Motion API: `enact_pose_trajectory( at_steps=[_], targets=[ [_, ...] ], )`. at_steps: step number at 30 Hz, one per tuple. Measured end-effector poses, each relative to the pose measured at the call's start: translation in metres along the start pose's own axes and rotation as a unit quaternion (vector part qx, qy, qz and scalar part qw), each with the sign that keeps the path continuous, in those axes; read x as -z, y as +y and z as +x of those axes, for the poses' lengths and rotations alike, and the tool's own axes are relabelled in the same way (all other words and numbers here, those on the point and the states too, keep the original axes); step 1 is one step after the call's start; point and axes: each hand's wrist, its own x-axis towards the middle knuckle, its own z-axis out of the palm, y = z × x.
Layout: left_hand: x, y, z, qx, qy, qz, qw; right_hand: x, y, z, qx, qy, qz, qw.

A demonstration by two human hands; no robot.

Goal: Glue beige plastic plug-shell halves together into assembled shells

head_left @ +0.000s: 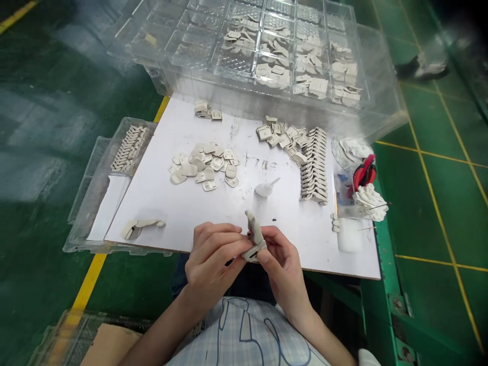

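Note:
Between both hands, close to the board's near edge, is a beige plastic clip-like part (254, 235) with a curved lever sticking up. My left hand (215, 254) pinches it from the left with the fingers; my right hand (281, 262) grips its right side, thumb on the base. A similar part (142, 226) lies at the board's left front corner. Beyond the hands stands a small white squeeze bottle (265, 189) with a thin nozzle. Loose flat beige pieces (206, 163) lie in a pile in the middle left. A row of joined-looking parts (314, 165) lines the right.
A clear compartment tray (244, 76) with beige pieces stands behind the white board (183, 208). Another clear tray (82, 223) holds a row of parts at left. More pieces (284, 136) lie at the back. Red-handled tool (364, 175) and crumpled white cloth (369, 202) sit at right.

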Motion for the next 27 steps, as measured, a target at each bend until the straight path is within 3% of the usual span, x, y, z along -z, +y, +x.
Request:
enact_pose_trajectory(
  at_steps=[13,20,23,27],
  targets=[
    [0.003,0.003,0.004,-0.003,-0.016,-0.041,0.999,0.003,-0.003,0.001,0.001,-0.031,-0.012,0.999],
    [0.019,0.009,-0.001,-0.039,-0.011,0.021,0.999,0.003,-0.001,0.000,0.010,-0.130,0.111,0.985],
    [0.027,0.014,-0.005,0.021,-0.014,-0.043,0.999,0.002,-0.001,-0.001,0.032,-0.156,0.104,0.982],
    [0.030,0.022,-0.008,0.147,-0.069,-0.171,0.972,0.009,0.001,0.000,0.092,-0.174,0.066,0.978]
  ],
)
